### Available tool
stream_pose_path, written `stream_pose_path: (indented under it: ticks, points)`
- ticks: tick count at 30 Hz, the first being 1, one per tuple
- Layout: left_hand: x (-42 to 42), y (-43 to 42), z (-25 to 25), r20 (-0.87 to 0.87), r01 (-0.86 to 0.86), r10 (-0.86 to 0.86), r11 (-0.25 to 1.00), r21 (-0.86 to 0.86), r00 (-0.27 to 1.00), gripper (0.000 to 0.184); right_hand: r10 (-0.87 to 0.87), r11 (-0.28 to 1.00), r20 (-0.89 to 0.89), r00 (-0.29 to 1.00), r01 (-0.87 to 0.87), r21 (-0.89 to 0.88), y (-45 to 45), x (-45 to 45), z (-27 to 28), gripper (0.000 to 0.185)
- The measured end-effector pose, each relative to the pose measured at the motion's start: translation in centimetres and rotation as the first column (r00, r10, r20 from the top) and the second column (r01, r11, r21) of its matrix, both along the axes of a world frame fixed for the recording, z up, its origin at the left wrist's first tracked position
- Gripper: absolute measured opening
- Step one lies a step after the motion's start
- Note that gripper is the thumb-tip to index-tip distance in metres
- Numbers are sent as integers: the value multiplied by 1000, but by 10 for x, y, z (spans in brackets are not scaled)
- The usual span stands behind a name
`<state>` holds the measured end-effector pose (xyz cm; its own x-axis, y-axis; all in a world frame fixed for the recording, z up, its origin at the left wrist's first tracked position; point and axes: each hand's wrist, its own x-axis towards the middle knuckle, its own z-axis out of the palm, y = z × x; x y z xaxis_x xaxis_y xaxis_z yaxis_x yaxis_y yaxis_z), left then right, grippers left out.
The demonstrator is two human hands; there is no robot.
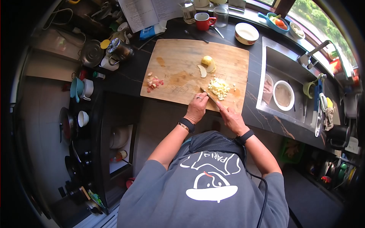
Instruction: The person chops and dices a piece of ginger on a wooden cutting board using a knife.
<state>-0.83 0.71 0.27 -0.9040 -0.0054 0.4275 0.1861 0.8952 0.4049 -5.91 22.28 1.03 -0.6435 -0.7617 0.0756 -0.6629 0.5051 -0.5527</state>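
Right hand (233, 121) grips one knife (211, 97), left hand (196, 109) meets its blade (203, 91), pinch unclear, by one chopped heap (219, 89).

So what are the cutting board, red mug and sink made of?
Cutting board: likely wood or bamboo, dull finish, given its tan, patchy surface. Red mug: probably glazed ceramic or enamel; it looks shiny. Sink: likely satin metal, from its grey sheen.

Pale-yellow pieces (219, 88), tan board (178, 53) (darker brown blotches)
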Motion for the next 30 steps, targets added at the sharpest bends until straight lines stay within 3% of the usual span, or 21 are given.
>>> stream_pose_path:
  ticks: [7,9,13,16,19,21,22,24,30]
  points:
    - [1,2,-1,-42,-16,15,999,-27,999,24,-23,1000,-7,1000,23,20,-2,4,-2,56]
    - [1,1,1,11,-7,7,1000,-25,1000,25,-36,999,-20,999,36,28,14,11,0,57]
    - [0,1,-2,-48,1,-3,1000,-25,999,21,-26,1000,-10,1000,26,4,55,24,3,58]
    - [0,-1,-2,-56,14,-16,999,-41,998,22,-16,999,81,997,12,49,70,26,20,58]
    - [0,0,-3,-47,15,-17,999,-36,999,22,-32,999,59,998,31,19,66,24,20,57]
    - [0,1,-4,-60,6,-9,999,-51,998,21,-9,985,-20,1000,5,-171,45,16,10,58]
    - [0,1,-3,-60,5,-8,999,-52,998,21,-8,985,-20,1000,4,-172,38,13,9,58]
    - [1,1,-1,-44,1,-3,999,-50,999,20,4,999,6,1000,-4,-34,24,10,8,58]
    - [1,2,-2,-63,-16,13,998,-54,998,18,-1,1000,14,1000,1,-10,7,5,9,58]
